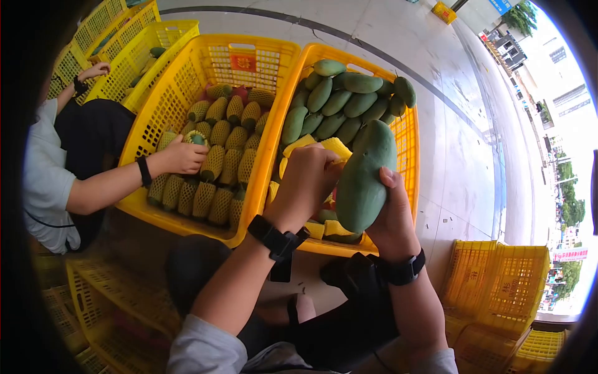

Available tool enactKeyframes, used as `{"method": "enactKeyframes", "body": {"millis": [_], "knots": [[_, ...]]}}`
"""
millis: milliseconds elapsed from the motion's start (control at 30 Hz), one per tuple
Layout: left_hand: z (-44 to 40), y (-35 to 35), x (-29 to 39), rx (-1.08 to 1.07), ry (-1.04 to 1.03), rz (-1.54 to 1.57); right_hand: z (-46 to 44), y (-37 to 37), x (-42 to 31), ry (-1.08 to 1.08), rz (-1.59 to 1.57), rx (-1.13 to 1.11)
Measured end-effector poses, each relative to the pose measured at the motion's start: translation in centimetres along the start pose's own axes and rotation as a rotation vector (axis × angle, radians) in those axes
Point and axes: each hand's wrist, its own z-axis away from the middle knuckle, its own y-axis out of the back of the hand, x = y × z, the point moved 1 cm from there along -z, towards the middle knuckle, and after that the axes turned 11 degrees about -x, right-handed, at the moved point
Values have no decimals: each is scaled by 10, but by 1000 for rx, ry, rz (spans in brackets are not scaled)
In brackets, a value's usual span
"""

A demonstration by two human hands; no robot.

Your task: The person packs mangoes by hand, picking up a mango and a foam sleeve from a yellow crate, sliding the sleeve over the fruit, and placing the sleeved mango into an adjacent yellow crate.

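Note:
My right hand [395, 212] is wrapped around a large green mango [366, 177], held upright above the near part of a yellow crate [408, 181]. Close beside the mango, my left hand [306, 177] has its fingers curled together; whatever is in them is hidden. Yellow foam net sleeves [337, 148] show just behind that hand, in the crate. Bare green mangoes [338, 103] fill the crate's far half. Some yellow netting and partly covered fruit [336, 228] lie at its near end.
A second yellow crate [163, 106] on the left holds rows of netted mangoes [219, 134]. A co-worker's hand [185, 156] reaches into it, on a netted mango. More crates stand at far left [152, 40] and lower right [498, 280].

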Motion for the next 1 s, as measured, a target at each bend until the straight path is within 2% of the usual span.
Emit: {"method": "enactKeyframes", "body": {"millis": [67, 100, 167, 200, 300, 367, 433, 467, 500, 567, 700, 767, 800, 833, 867, 900, 933, 967, 1000], "knots": [[1, 8, 0, -11, 192, 203, -3, 3, -3, 29, 68, 62], [0, 7, -7, -36, 306, 445, -3, 4, -6, 31, 66, 63], [2, 1, -18, 87, 458, 1399, -2, 5, -13, -46, 49, -27], [2, -1, -22, 125, 541, 1627, -4, 6, -12, -45, 47, -28], [1, 1, -28, 70, 510, 1670, -11, 10, -8, 16, -78, -20], [-1, 2, -21, 88, 508, 1632, -15, 11, -5, 3, -108, 10], [-3, 2, -23, -33, 472, 960, -13, 16, -2, -44, -103, 6], [1, 5, -13, 7, 505, 786, -13, 17, 0, -95, -96, -3], [0, 3, -14, 8, 507, 786, -12, 17, 1, -97, -96, -2], [1, 1, -18, 14, 454, 423, -10, 16, 3, -71, -42, -40], [2, -2, -20, -117, 439, 498, -5, 9, 1, -91, -54, -113], [0, 9, -19, -156, 476, 705, -5, 16, 0, -144, 74, 24], [-3, 7, -26, -69, 442, 744, -4, 15, -4, -143, 71, 26], [-4, 8, -27, -71, 442, 743, -2, 12, -10, -122, 339, -13], [-5, 11, -26, -3, 346, 710, -2, 9, -14, -100, 606, -55], [-5, 15, -25, 66, 250, 673, -2, 9, -11, -99, 604, -59], [-5, 16, -19, 149, 143, 656, -1, 9, -7, -48, 805, -40], [-3, 18, -12, 150, 146, 652, -1, 9, -3, 6, 1005, -18], [1, 22, -2, 200, 6, 339, -3, 13, 1, 48, 1128, 9]]}}
